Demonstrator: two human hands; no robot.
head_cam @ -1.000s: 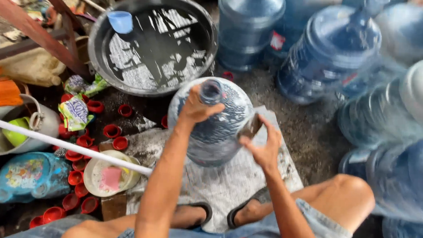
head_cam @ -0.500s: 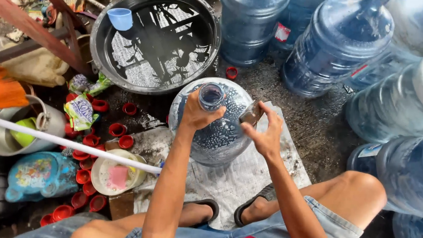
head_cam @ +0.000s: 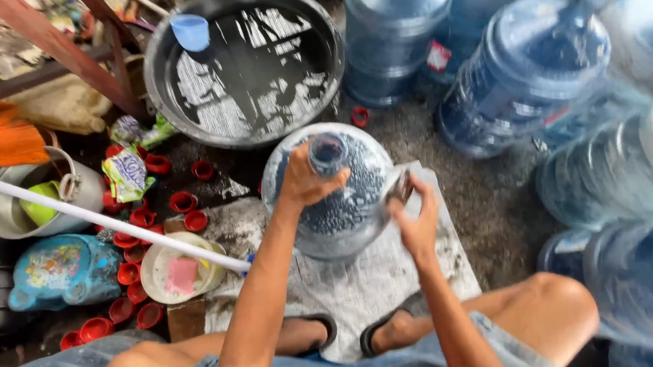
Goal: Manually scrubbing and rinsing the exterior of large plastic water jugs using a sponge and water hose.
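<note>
Head view: left hand (head_cam: 306, 181) grips the water jug (head_cam: 337, 195) by its neck; right hand (head_cam: 415, 225) presses a scrubber (head_cam: 400, 185) against its side. Steady pressure suits best.

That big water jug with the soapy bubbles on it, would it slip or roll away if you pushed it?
The water jug looks wet and sudsy, so it is probably slippery. Its rounded body might roll if tipped over, but the left hand grips its neck and the right hand presses its side. It looks empty, so likely light for its size.

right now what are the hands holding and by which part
Left hand grips the big water jug at its neck. Right hand presses a small pad against the jug's side; what it is cannot be told.
</note>
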